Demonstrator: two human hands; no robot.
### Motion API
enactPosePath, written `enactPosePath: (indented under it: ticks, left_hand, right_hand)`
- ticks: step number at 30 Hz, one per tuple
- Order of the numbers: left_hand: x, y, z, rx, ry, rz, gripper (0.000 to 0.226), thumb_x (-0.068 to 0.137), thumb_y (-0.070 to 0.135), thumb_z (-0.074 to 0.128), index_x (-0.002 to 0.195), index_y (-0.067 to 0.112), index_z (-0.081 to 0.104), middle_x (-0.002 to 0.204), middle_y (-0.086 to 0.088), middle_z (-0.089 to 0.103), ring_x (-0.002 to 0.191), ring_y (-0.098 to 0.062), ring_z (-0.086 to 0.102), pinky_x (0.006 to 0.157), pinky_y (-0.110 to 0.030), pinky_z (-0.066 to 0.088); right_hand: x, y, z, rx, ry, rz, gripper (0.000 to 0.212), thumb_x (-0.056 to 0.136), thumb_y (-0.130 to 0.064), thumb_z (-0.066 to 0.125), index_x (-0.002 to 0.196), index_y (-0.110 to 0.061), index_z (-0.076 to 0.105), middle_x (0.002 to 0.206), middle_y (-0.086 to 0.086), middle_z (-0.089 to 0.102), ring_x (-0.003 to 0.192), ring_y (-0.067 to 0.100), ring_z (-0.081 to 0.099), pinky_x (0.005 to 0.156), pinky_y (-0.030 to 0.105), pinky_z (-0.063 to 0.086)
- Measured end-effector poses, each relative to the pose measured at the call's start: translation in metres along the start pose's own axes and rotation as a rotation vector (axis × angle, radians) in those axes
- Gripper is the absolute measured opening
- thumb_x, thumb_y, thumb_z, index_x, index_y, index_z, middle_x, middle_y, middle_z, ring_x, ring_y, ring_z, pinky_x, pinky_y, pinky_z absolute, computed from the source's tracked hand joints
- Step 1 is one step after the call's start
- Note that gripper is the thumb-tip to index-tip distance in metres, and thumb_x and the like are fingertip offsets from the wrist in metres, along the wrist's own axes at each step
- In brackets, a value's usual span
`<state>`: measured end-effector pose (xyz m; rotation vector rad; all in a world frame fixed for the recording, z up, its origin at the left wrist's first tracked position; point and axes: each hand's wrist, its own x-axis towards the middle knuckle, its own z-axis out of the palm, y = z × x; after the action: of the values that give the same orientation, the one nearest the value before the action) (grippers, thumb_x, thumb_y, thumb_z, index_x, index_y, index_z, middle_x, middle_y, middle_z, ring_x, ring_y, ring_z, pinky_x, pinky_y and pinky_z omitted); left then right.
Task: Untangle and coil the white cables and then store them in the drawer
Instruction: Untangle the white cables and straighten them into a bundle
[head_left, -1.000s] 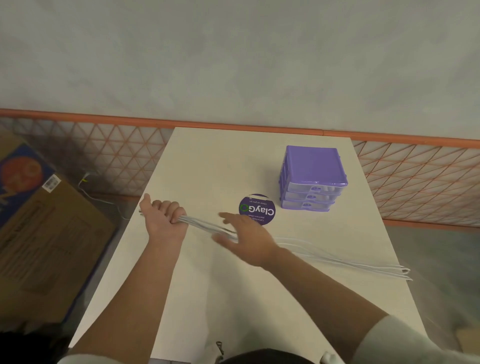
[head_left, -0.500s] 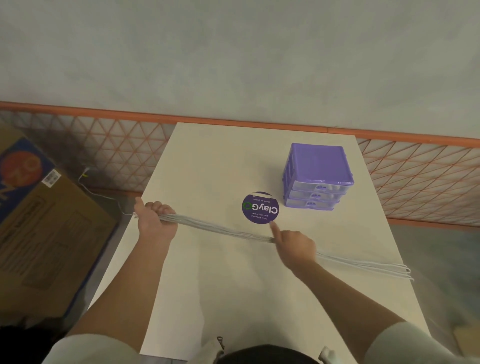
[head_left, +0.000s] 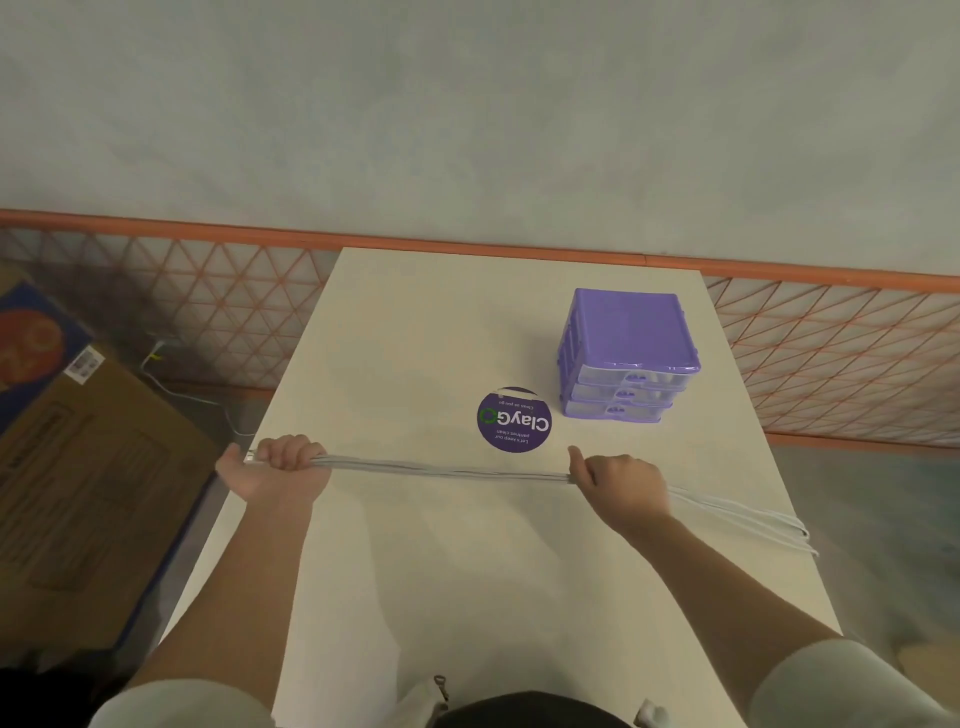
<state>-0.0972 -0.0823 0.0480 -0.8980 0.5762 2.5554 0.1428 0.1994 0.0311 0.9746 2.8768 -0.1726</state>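
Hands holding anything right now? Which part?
Both grip the bundle of white cables. The left hand holds one end of it; the right hand holds it farther along, and the looped far end trails free on the table.

A round purple sticker (head_left: 514, 419) on the desk (head_left: 415, 322) reads "ClayGO", upside down to the camera. Its smaller lines read "Clean as you go". The cardboard box's (head_left: 78, 467) label is illegible.

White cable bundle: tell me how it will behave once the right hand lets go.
Likely floppy: the white cable bundle looks straight only between the left hand and right hand. Past the right hand its loops fan apart, so it probably splays. Seems light.
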Motion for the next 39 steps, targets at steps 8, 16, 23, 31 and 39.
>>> enactPosePath:
  ticks: [8, 16, 23, 31, 39]
  left_hand:
    - [0.002, 0.001, -0.012, 0.102, -0.087, 0.005, 0.026, 0.062, 0.033, 0.05, 0.05, 0.022, 0.029, 0.047, 0.007, 0.021, 0.038, -0.01, 0.017, 0.041, -0.021, 0.014]
    - [-0.002, 0.0, 0.007, 0.154, -0.152, 0.008, 0.029, 0.063, 0.035, 0.05, 0.049, 0.022, 0.028, 0.046, 0.008, 0.017, 0.037, -0.01, 0.015, 0.041, -0.021, 0.01]
    - [-0.007, -0.012, 0.027, 0.151, -0.234, -0.077, 0.03, 0.065, 0.034, 0.049, 0.048, 0.021, 0.028, 0.044, 0.007, 0.017, 0.035, -0.01, 0.016, 0.038, -0.021, 0.012]
    - [-0.007, -0.009, 0.04, 0.092, -0.301, -0.14, 0.032, 0.067, 0.033, 0.049, 0.047, 0.02, 0.028, 0.043, 0.007, 0.018, 0.034, -0.01, 0.016, 0.036, -0.02, 0.013]
    - [-0.002, -0.007, 0.029, 0.092, -0.326, -0.188, 0.032, 0.07, 0.032, 0.048, 0.047, 0.02, 0.029, 0.043, 0.006, 0.019, 0.035, -0.01, 0.018, 0.04, -0.02, 0.013]
  right_hand:
    - [0.004, -0.002, 0.012, -0.044, -0.091, 0.045, 0.058, 0.104, -0.047, 0.021, 0.087, -0.023, 0.071, 0.07, -0.003, 0.056, 0.068, 0.023, 0.054, 0.062, 0.029, 0.036]
    - [0.013, -0.029, 0.024, 0.173, -0.4, 0.201, 0.043, 0.1, -0.037, 0.029, 0.084, -0.012, 0.061, 0.083, 0.001, 0.067, 0.063, 0.025, 0.061, 0.055, 0.025, 0.043]
    - [0.015, -0.139, -0.015, 0.516, -0.456, -0.103, 0.058, 0.097, -0.065, 0.024, 0.094, -0.017, 0.057, 0.103, 0.01, 0.065, 0.097, 0.031, 0.06, 0.089, 0.04, 0.048]
    - [0.011, -0.208, -0.035, 0.776, -0.371, -0.283, 0.048, 0.101, -0.054, 0.033, 0.102, -0.014, 0.059, 0.072, -0.01, 0.05, 0.068, 0.015, 0.047, 0.063, 0.03, 0.037]
    - [0.013, -0.207, -0.049, 0.81, -0.417, -0.275, 0.04, 0.104, -0.04, 0.038, 0.099, -0.013, 0.067, 0.078, -0.001, 0.047, 0.075, 0.018, 0.044, 0.069, 0.031, 0.035]
